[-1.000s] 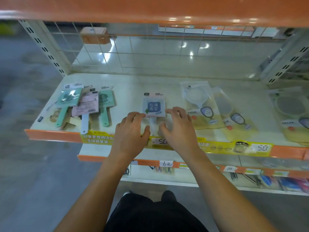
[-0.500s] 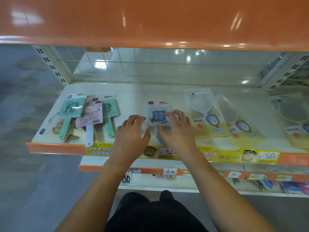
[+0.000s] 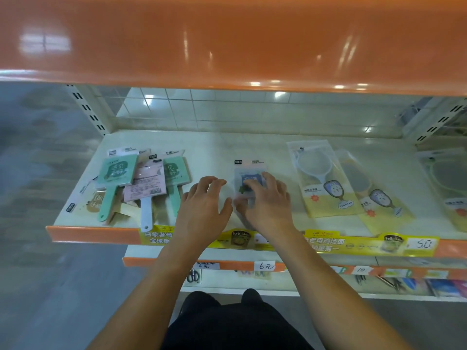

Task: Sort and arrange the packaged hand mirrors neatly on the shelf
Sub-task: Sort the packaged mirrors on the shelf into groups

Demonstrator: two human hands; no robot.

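Observation:
A clear pack with a blue-labelled hand mirror (image 3: 249,170) lies flat mid-shelf. My right hand (image 3: 266,202) rests on it, fingers spread over the label and thumb at its left edge. My left hand (image 3: 203,205) sits just left of the pack, fingers apart, holding nothing. A loose pile at the left holds a green mirror (image 3: 117,173), a second green mirror (image 3: 174,175), a pink-backed white-handled mirror (image 3: 146,188) and a wooden one (image 3: 94,200), overlapping at angles. Two yellow packs with round mirrors (image 3: 321,178) (image 3: 371,195) lie to the right.
The white shelf board (image 3: 227,145) has an orange front lip with yellow price strips (image 3: 353,245). An orange upper shelf (image 3: 227,46) hangs low overhead. Another round-mirror pack (image 3: 449,183) lies at the far right. A lower shelf holds scissors (image 3: 193,275) and small tools.
My right hand has slid forward from beside the handle onto the blue-labelled pack, covering its label. My left hand stayed beside it. The view has tilted up, showing more of the upper shelf.

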